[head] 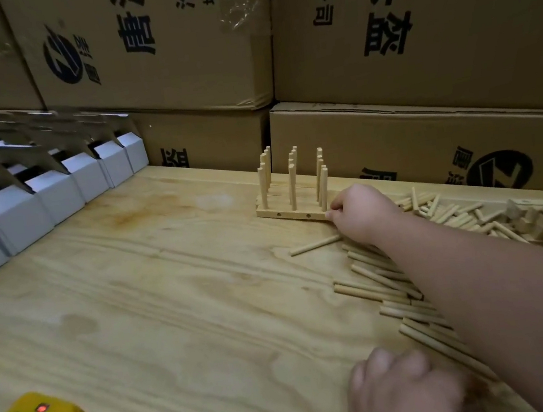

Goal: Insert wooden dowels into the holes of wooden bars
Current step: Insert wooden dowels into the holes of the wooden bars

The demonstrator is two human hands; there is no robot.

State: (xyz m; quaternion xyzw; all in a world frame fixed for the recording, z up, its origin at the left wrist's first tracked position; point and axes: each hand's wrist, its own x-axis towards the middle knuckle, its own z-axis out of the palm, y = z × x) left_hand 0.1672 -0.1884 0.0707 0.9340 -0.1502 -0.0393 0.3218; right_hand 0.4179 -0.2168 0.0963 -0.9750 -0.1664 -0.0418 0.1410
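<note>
Placement looks like the step: the right hand (360,209) pinches the near end of the front wooden bar (290,215), its 3 dowels (293,187) upright just left of the fingertips. Best to slide it flush against the bars behind, keeping it level. The left hand (401,392) rests loosely curled, seemingly empty, loose dowels (373,282) lying just right of it.

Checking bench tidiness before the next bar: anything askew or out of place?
One dowel lies alone on the table, apart from the loose dowel pile under the right forearm. The finished bars stand with dowels upright; the right hand holds the front bar's end.
</note>
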